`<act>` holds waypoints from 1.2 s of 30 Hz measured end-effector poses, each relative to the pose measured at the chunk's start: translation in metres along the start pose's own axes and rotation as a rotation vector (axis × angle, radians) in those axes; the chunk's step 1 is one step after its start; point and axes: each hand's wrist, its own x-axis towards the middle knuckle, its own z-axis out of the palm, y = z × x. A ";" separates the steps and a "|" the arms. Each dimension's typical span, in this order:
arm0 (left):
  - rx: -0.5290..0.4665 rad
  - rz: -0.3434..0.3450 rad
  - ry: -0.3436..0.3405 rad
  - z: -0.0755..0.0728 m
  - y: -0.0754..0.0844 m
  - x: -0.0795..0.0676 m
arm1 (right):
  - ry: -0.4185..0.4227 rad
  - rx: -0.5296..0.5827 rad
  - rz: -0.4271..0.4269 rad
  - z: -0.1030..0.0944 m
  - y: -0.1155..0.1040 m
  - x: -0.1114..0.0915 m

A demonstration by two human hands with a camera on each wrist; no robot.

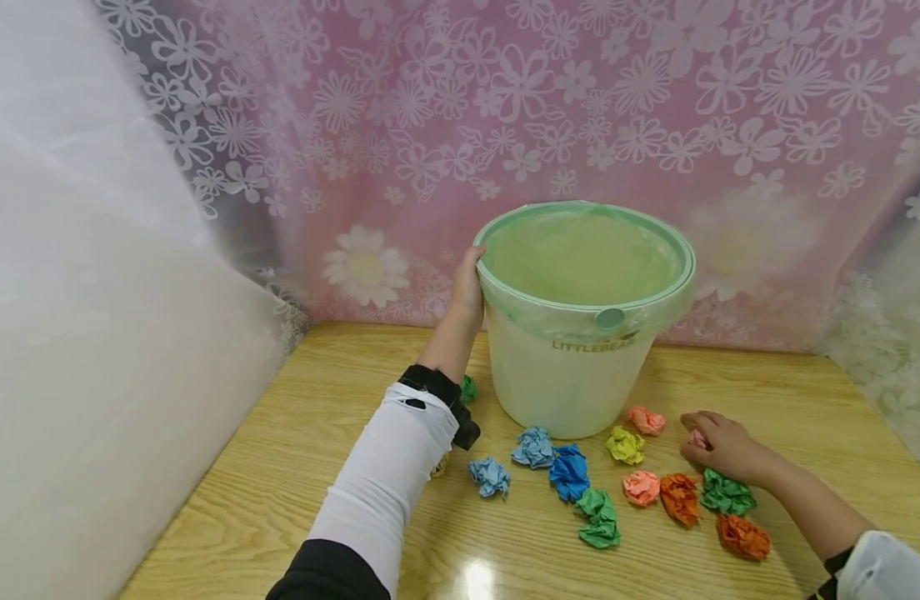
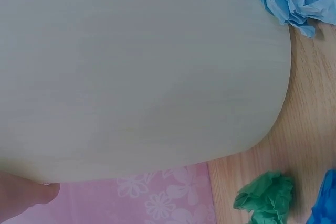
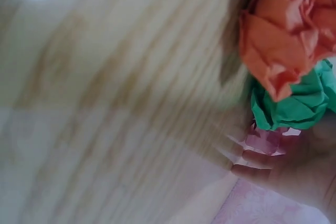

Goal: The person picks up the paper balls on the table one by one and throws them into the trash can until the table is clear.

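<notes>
A pale plastic bucket (image 1: 565,383) with a green rim and a thin liner folded over its edge stands upright at the back of the table. My left hand (image 1: 467,287) grips its left side at the rim; in the left wrist view the bucket wall (image 2: 142,77) covers most of the picture, with one fingertip (image 2: 47,192) at its edge. On the right, my right hand (image 1: 730,450) reaches low over the table, thumb and fingers around a pink crumpled paper ball (image 1: 698,438). A green paper ball (image 1: 727,493) lies right by that palm.
Several more crumpled paper balls lie in front of the bucket: light blue (image 1: 489,477), dark blue (image 1: 569,472), green (image 1: 599,518), yellow (image 1: 626,445), salmon (image 1: 642,488) and orange (image 1: 743,537). A pink flowered curtain (image 1: 445,167) hangs behind the wooden table (image 1: 280,467); white sheeting (image 1: 92,333) borders the left.
</notes>
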 end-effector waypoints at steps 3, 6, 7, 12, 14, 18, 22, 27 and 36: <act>-0.002 -0.005 0.004 0.000 0.001 0.000 | 0.037 -0.056 -0.023 0.002 0.001 0.000; -0.008 -0.009 0.007 0.000 0.001 -0.001 | 0.070 -0.106 -0.047 0.003 0.001 0.000; -0.010 -0.010 0.005 0.000 0.001 -0.001 | 0.078 -0.118 -0.052 0.003 0.001 0.001; -0.009 -0.009 0.001 -0.001 0.001 0.000 | 0.088 -0.137 -0.045 0.003 0.001 0.001; -0.012 -0.006 -0.003 -0.001 0.001 0.000 | 0.090 -0.134 -0.040 0.002 0.001 0.002; -0.021 0.004 -0.009 0.000 0.000 0.000 | 0.088 -0.126 -0.033 -0.002 0.001 0.003; -0.017 0.012 -0.010 0.000 0.000 0.000 | 0.086 -0.125 -0.029 -0.003 0.002 0.004; -0.018 0.016 -0.015 -0.001 0.000 0.000 | 0.073 -0.127 -0.019 -0.004 0.003 0.005; -0.010 0.020 -0.014 0.000 0.001 -0.002 | 0.023 -0.094 -0.012 -0.010 0.002 0.005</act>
